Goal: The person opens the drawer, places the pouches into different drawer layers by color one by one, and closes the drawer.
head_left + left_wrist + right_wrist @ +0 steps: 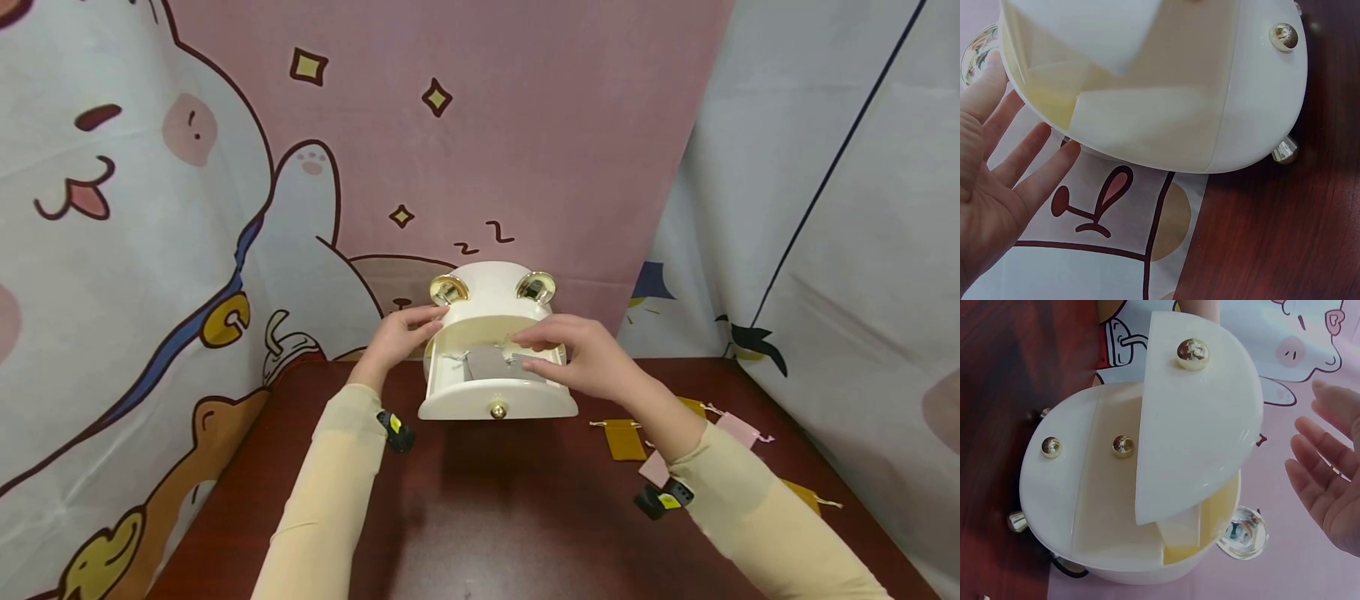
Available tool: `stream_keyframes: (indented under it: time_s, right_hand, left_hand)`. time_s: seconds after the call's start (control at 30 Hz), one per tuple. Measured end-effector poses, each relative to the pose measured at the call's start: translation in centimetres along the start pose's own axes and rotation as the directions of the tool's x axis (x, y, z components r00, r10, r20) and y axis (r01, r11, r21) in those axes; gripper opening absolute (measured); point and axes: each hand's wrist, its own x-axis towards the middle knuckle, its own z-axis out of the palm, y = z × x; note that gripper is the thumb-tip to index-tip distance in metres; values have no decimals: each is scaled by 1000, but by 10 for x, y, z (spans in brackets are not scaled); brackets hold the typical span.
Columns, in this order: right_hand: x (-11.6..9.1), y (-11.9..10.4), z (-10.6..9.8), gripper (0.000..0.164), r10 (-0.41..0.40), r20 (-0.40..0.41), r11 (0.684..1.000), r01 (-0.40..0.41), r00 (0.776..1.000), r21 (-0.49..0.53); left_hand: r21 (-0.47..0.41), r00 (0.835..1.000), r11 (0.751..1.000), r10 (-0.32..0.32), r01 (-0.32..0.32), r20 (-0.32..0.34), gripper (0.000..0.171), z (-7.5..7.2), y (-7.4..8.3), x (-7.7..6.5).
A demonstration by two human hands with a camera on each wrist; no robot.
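Note:
A white rounded jewelry box (491, 287) with two gold ear-like discs stands on the table. Its upper drawer (457, 402), with a round gold knob (498, 410), is pulled out. Small silvery pieces (459, 358) lie inside, too small to identify. My left hand (401, 337) is at the box's left side by the gold ear, fingers extended; fingertips meet the rim in the left wrist view. Over the drawer's right side hovers my right hand (592, 358), thumb apart from fingers. The right wrist view shows nothing in the right hand (1335, 481).
Several small drawstring pouches, including a mustard one (625, 440) and a pink one (738, 429), lie on the dark red table (480, 533) to the right, partly behind my right forearm. A cartoon-printed cloth (570, 150) hangs behind the box.

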Motion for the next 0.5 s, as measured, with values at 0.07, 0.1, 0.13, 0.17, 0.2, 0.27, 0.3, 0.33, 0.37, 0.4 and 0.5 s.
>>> stream_keyframes:
  time_s: [0.07,0.1,0.13,0.17,0.2,0.27,0.3,0.33,0.37,0.4,0.5]
  right_hand:
    - [-3,-4,-2,38,-25,10,1000,25,1000,3]
    - [-5,-6,-2,40,-39,12,999,39,999,4]
    - [-7,-8,-2,41,-51,15,999,51,999,5]
    - [-8,-10,-3,42,-63,15,998,63,998,4]
    - [-10,-12,-2,43,-75,14,997,75,997,2]
    - [-14,-15,-1,43,-100,8,995,100,995,-9]
    - [-16,-16,0,44,-110,3,994,110,994,-13]
    - [-18,-17,0,44,-117,-1,993,117,993,-18]
    - [-20,-18,1,45,-123,-7,992,122,992,-20]
    - [-22,-18,3,46,-126,-11,992,126,992,-21]
    - [-28,-20,7,48,-130,-22,991,130,991,-21]
  left_hand:
    - [2,1000,1000,-3,3,1,39,0,0,0]
    - [2,1000,1000,-4,4,1,39,0,0,0]
    - [2,1000,1000,-5,5,2,39,0,1,-1]
    - [2,1000,1000,-6,6,3,39,0,1,-1]
    - [-1,1000,1000,-7,7,4,39,0,1,-1]
    - [-2,1000,1000,-8,8,3,39,0,1,-1]
    - [-2,1000,1000,-8,8,3,39,0,1,-1]
    - [0,1000,1000,-8,8,4,39,0,1,-1]
    - [1,1000,1000,-8,8,3,39,0,1,-1]
    - [1,1000,1000,-7,7,3,39,0,0,-1]
    - [4,1000,1000,-9,9,1,39,0,0,0]
